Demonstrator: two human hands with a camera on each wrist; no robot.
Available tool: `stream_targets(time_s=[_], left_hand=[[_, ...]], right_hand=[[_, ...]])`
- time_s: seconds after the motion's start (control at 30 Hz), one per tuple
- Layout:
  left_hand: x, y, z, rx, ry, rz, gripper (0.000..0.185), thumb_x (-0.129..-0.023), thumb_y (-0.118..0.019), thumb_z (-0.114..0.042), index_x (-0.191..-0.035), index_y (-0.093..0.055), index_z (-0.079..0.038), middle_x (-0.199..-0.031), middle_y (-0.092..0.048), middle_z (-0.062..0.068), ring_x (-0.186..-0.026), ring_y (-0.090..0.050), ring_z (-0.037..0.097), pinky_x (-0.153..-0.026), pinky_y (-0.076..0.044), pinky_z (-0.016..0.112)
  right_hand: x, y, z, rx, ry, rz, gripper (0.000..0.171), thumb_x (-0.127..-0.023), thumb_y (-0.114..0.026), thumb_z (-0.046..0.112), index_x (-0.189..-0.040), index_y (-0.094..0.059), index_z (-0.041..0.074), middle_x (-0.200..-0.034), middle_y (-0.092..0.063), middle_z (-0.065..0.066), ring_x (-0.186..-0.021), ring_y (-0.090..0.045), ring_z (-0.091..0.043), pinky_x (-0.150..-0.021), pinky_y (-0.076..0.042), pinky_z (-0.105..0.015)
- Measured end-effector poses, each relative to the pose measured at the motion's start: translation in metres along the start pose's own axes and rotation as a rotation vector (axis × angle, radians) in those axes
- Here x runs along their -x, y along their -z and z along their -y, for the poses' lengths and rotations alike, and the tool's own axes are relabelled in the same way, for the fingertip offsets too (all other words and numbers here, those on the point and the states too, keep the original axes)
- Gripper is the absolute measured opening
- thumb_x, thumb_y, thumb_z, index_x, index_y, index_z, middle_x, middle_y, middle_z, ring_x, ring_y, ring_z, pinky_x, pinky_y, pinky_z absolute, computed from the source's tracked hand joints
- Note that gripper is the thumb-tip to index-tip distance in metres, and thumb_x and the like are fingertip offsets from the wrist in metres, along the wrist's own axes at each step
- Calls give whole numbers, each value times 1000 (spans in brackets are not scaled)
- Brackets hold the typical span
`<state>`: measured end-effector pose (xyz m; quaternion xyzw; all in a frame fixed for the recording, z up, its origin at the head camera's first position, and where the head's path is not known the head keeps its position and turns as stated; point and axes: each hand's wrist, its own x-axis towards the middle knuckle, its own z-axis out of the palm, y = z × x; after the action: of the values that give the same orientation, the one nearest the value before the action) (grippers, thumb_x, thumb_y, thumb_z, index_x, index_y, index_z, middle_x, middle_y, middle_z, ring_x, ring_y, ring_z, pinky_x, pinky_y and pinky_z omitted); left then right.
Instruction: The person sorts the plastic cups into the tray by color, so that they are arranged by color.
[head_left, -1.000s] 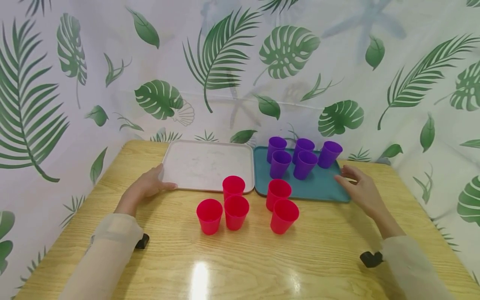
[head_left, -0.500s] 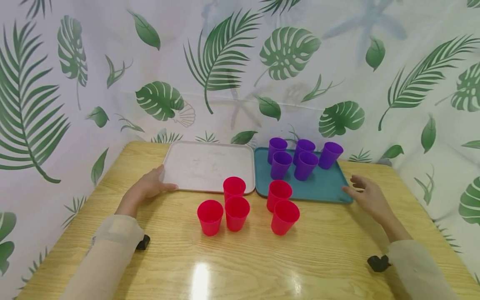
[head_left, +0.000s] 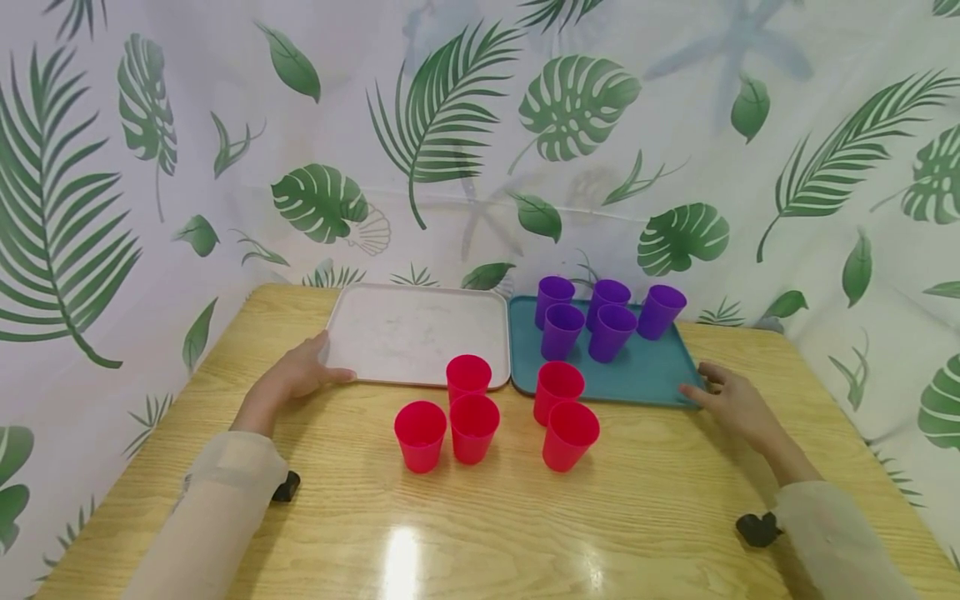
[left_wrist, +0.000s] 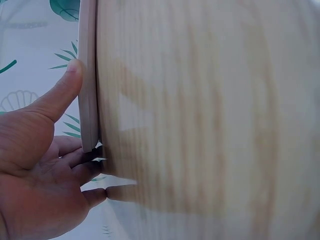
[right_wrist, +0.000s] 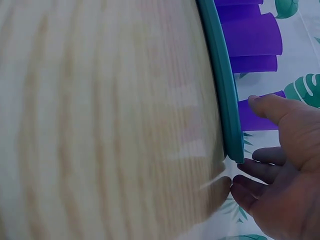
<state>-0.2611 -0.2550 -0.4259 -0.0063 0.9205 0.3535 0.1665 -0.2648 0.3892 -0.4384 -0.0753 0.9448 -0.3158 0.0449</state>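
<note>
My left hand (head_left: 300, 367) rests at the near left corner of a white tray (head_left: 390, 337), which has nothing on it. In the left wrist view its thumb (left_wrist: 70, 82) touches the tray edge, and the fairly straight fingers reach the corner. At the near right corner of a teal tray (head_left: 641, 379), my right hand (head_left: 738, 404) has its thumb and fingers spread around the corner; the right wrist view shows fingertips (right_wrist: 242, 167) close to the edge, contact unclear. Several purple cups (head_left: 562, 332) stand upright on the teal tray.
Several red cups (head_left: 422, 437) stand upright on the wooden table (head_left: 480, 533) in front of the trays, some to the left and a pair (head_left: 570, 437) to the right. Both trays lie side by side, near a leaf-printed cloth (head_left: 450, 125) behind the table.
My right hand has shifted rightward from over the teal tray's edge to its near right corner, then slightly back toward it. The left hand and all the cups have stayed in place.
</note>
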Motion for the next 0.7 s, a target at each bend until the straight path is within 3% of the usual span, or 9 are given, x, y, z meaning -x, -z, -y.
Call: stream_targets(time_s=[0.27, 0.7], left_hand=[[-3, -1, 2, -5, -10, -2, 106, -97, -72, -40, -161, -2, 7, -166, -3, 35, -153, -3, 51, -124, -6, 61], [-2, -2, 1, -6, -23, -11, 106, -98, -72, -40, -161, -1, 8, -165, -2, 36, -153, -2, 52, -124, -6, 62]], right_hand=[[-3, -3, -4, 85, -30, 45, 88, -104, -61, 43, -152, -23, -21, -150, -29, -48, -139, -29, -64, -112, -30, -72], [2, -4, 0, 62, -54, 137, 98, -105, -56, 50, -157, -5, -16, -156, -13, -48, -143, -15, -66, -114, -19, -75]])
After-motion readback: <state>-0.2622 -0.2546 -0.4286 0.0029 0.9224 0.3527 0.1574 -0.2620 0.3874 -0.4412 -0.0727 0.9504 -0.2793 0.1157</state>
